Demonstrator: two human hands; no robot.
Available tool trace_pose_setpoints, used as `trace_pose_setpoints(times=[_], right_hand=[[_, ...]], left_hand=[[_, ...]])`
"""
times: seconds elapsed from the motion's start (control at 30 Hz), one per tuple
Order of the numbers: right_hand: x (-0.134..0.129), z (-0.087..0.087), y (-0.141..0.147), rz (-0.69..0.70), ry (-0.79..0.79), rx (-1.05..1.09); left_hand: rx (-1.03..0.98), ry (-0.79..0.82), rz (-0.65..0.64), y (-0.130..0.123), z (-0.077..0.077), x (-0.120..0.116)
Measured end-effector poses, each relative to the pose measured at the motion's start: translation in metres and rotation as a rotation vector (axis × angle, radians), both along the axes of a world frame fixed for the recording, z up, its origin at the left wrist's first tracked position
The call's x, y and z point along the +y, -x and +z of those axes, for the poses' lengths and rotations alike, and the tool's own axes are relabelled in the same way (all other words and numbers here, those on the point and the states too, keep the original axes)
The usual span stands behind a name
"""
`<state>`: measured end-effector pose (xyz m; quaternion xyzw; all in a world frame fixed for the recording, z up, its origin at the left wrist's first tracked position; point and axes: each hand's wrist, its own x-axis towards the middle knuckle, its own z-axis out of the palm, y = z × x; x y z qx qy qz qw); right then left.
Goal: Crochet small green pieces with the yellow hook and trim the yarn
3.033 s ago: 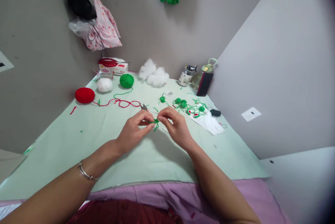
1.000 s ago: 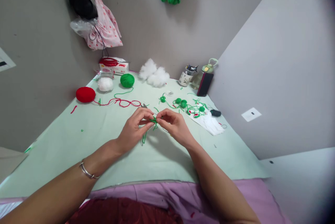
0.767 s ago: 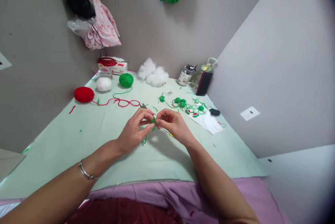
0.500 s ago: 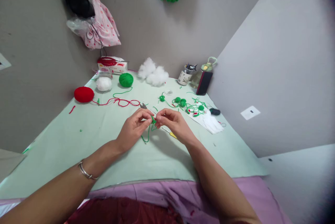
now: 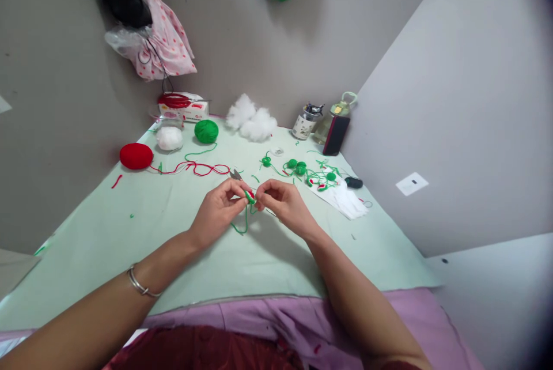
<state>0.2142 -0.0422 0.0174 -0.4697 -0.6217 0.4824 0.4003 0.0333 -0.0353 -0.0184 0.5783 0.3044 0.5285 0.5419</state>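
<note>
A small crocheted piece [image 5: 250, 197] in green, white and red is pinched between the thumb and fingers of my left hand [image 5: 220, 203]. A green yarn tail [image 5: 246, 223] hangs from it in a loop towards the table. My right hand [image 5: 280, 203] is closed in a pinch at the right edge of the piece; what its fingertips grip is too small to make out. Beneath the right hand lies a crochet hook [image 5: 271, 212], mostly covered. Just beyond the hands are the scissors [image 5: 235, 174], their blades partly showing.
Red [image 5: 136, 156], white [image 5: 169, 138] and green yarn balls [image 5: 206, 131] sit at the back left. White stuffing [image 5: 253, 119] lies at the back. Small green crocheted pieces [image 5: 300, 168] and a white tissue [image 5: 345, 200] are on the right, near a phone [image 5: 336, 135] and a pen cup [image 5: 305, 123].
The crocheted piece has turned in my left hand, so its red and white side now shows. My right hand has shifted slightly and covers the hook's yellow handle.
</note>
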Motion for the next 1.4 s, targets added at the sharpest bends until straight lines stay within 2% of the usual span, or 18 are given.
trace_pose_setpoints(times=[0.13,0.3,0.47,0.7,0.9,1.1,1.4], right_hand=[[-0.003,-0.004,0.005,0.008,-0.138,-0.084],[-0.006,-0.016,0.013,-0.081,-0.322,-0.269],[-0.006,-0.015,0.015,-0.038,-0.267,-0.212],[-0.002,-0.012,0.012,-0.131,-0.072,-0.067],[-0.001,-0.001,0.006,-0.017,0.017,0.114],[-0.004,0.007,0.001,0.032,-0.045,0.1],[-0.005,-0.005,0.005,-0.054,-0.186,-0.181]], left_hand=[[-0.001,0.023,0.016,0.0,-0.001,0.001],[0.044,0.06,0.012,0.001,0.003,0.001],[0.055,0.107,-0.001,0.0,0.007,0.0],[0.052,0.086,-0.091,-0.002,0.003,0.001],[0.039,0.01,-0.084,-0.001,0.0,-0.001],[0.033,-0.018,-0.013,0.004,0.002,0.0],[0.082,-0.004,0.056,0.004,0.007,-0.002]])
